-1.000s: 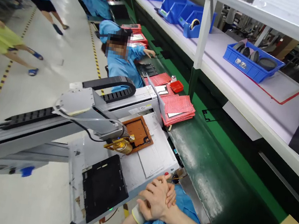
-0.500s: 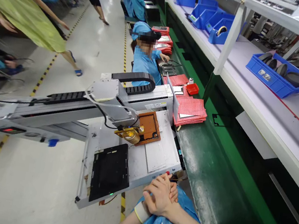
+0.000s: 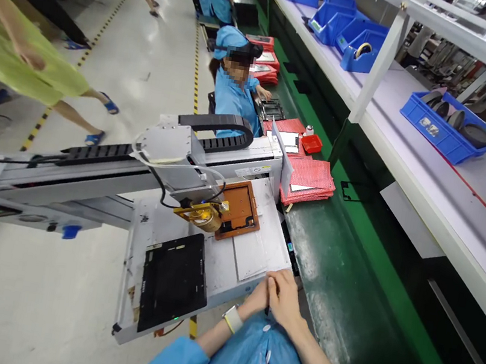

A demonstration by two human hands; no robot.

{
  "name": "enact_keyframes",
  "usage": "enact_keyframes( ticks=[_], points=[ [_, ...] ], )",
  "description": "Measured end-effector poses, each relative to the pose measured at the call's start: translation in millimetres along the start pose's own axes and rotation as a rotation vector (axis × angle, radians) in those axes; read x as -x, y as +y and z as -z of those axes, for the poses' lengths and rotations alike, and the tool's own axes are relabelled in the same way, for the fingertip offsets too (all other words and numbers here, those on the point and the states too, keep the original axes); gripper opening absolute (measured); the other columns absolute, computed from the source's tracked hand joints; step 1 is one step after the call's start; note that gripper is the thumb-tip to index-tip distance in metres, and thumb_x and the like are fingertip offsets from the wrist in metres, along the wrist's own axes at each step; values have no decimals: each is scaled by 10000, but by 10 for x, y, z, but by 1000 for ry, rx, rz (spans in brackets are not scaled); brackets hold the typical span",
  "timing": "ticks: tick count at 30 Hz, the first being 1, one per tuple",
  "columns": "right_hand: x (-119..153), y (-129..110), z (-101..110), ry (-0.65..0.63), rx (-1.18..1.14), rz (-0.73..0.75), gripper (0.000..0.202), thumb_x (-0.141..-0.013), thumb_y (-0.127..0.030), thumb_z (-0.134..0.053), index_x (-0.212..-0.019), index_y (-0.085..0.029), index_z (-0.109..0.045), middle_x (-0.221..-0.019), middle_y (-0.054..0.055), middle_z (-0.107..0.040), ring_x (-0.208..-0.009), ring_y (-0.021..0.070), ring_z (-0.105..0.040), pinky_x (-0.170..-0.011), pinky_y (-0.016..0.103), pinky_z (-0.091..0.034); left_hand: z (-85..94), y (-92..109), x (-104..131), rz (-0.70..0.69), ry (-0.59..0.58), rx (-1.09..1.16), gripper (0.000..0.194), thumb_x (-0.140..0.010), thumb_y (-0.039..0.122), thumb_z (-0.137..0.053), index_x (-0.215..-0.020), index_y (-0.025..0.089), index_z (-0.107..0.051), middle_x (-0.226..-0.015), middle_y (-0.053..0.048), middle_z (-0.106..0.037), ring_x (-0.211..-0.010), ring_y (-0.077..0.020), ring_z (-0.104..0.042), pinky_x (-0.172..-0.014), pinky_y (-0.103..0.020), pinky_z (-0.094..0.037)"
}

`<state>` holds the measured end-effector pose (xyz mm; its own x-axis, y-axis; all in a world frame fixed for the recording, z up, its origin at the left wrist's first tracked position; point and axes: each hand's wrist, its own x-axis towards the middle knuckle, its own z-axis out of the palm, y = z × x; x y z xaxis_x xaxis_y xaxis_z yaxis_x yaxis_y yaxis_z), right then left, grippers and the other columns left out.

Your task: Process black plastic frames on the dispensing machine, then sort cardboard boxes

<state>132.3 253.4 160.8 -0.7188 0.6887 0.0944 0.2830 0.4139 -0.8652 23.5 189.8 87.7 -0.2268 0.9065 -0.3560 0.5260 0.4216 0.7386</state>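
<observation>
My left hand (image 3: 258,297), with a pale band at its wrist, is at the front edge of the machine's white bed (image 3: 260,251). My right hand (image 3: 284,295) lies against it, partly over its fingers. The left fingers are mostly hidden; the right ones look curled, and whether they hold anything cannot be made out. Left of the hands a black flat panel (image 3: 174,281) lies on the bed. Farther back rests a brown tray (image 3: 242,206), beside the brass-coloured head (image 3: 206,218) of the gantry arm (image 3: 89,174).
Red padded sheets (image 3: 312,177) and a small red dish (image 3: 311,143) lie on the green bench (image 3: 330,268). Blue bins (image 3: 364,45) and a blue crate (image 3: 443,127) stand on the right shelf. A seated co-worker (image 3: 236,105) is beyond the machine; another person (image 3: 30,47) walks at left.
My clasped hands have shifted up toward the bed's edge, and the right hand now shows more on top. The brass-coloured head has moved slightly left. The walking person has moved left in view.
</observation>
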Motion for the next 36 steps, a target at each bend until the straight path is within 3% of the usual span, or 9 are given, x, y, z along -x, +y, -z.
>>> enact_keyframes(
  ticks=[4,8,12,18,23,26,30,33,36],
  points=[
    [57,302,101,116,-12,-172,306,-1102,-286,-488,-1145,-196,-777,-1115,77,-739,-1072,217,-640,-1000,361,-465,201,-87,-232,57,7,-99,358,-1064,300,-430,-1170,132,-728,-1062,-148,-772,-1029,-304,-714,-932,-417,-522],
    [216,636,120,104,30,-325,314,-1057,-304,-507,-1090,-189,-797,-1062,86,-754,-1030,245,-669,-952,380,-474,432,-282,-591,-40,132,-422,481,-1055,268,-429,-1446,61,-617,-1226,-195,-727,-1207,-352,-630,-1088,-488,-452],
    [425,847,24,75,58,-409,316,-1024,-296,-514,-1067,-179,-803,-1074,98,-768,-1029,266,-678,-958,403,-479,570,-567,-907,-134,198,-654,551,-1040,226,-434,-1513,-10,-586,-1413,-259,-637,-1349,-396,-542,-1175,-514,-400],
    [596,982,-119,131,99,-485,277,-1001,-239,-537,-1044,-191,-807,-1073,81,-781,-1057,268,-673,-1013,420,-487,542,-905,-1011,-210,171,-783,479,-1059,263,-419,-1303,-13,-724,-1627,-317,-497,-1581,-458,-377,-1310,-597,-258],
    [511,1160,-158,139,198,-518,279,-1004,-198,-519,-1058,-164,-790,-1093,97,-764,-1089,265,-653,-1036,404,-484,557,-939,-1028,-245,117,-745,422,-1031,257,-464,-1227,38,-768,-1631,-289,-512,-1599,-450,-375,-1331,-623,-226],
    [358,1251,-258,26,319,-458,289,-998,-135,-500,-1069,-149,-780,-1105,114,-748,-1106,259,-629,-1055,386,-474,616,-827,-1054,-278,96,-716,395,-1025,275,-476,-1122,74,-802,-1487,-273,-634,-1564,-417,-429,-1334,-593,-248],
    [100,1242,-548,-245,477,-245,316,-968,-99,-534,-1189,-148,-756,-1188,118,-717,-1204,278,-569,-1125,412,-429,760,-627,-949,-290,64,-750,551,-1105,333,-370,-1019,54,-838,-1084,-245,-762,-1306,-362,-621,-1275,-513,-345],
    [-48,1170,-845,-431,553,-5,449,-988,-155,-577,-1428,-146,-666,-1390,141,-661,-1320,304,-496,-1159,458,-399,907,-493,-775,-200,141,-711,655,-1149,356,-306,-893,69,-836,-916,-210,-767,-1076,-325,-684,-1125,-476,-439],
    [-113,1132,-1129,-555,626,213,499,-1071,-204,-511,-1560,-120,-563,-1516,168,-592,-1404,328,-419,-1176,511,-375,1034,-393,-595,-117,231,-658,690,-1169,379,-291,-809,107,-813,-835,-169,-766,-849,-279,-692,-1064,-483,-433]
  ],
)
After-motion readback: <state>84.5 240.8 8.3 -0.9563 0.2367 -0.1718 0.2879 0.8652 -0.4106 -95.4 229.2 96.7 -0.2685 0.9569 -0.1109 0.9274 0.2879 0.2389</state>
